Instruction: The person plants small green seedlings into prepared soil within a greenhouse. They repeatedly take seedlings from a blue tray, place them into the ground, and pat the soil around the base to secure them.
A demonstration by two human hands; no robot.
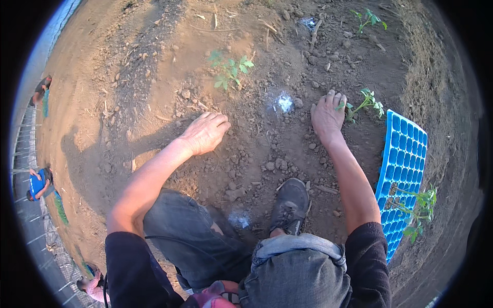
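My left hand (207,133) rests low over the loose soil with its fingers curled; their tips are hidden, so I cannot tell whether anything is in them. Farther right, my right hand (328,115) touches the ground with its fingers slightly apart, and no held thing shows. A small leafy seedling (364,104), leaning right, stands in the soil right beside it, one leaf at the fingers. Between my hands, a little farther off, lies a patch of white granules (285,102). Another seedling (231,71) grows beyond my left hand.
A blue plug tray (402,154) lies to the right, with several uprooted seedlings (418,206) on it. More white granules (238,219) lie by my shoe (290,204); others (308,24) lie near a far seedling (366,21). Several people (38,183) work at the far left.
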